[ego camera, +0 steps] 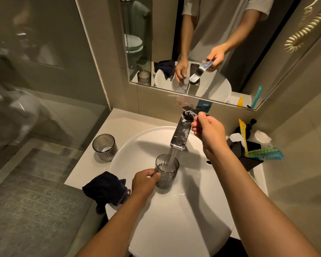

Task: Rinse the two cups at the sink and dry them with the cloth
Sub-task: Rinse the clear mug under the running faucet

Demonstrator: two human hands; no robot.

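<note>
My left hand [144,180] grips a ribbed grey glass cup [168,172] upright inside the white sink [189,197]. Water runs from the chrome faucet [181,135] straight into this cup, which is partly filled. My right hand [208,130] pinches the faucet's lever [190,110] at the top. A second ribbed grey cup [105,147] stands upright on the counter, left of the basin. The dark blue cloth [105,190] lies crumpled on the counter's front left corner, partly over the sink rim.
A mirror [202,43] above the counter reflects my arms and the faucet. Right of the basin sits a black holder [246,154] with toiletry packets and a wrapped item. A glass shower partition [44,89] rises on the left, beside the counter.
</note>
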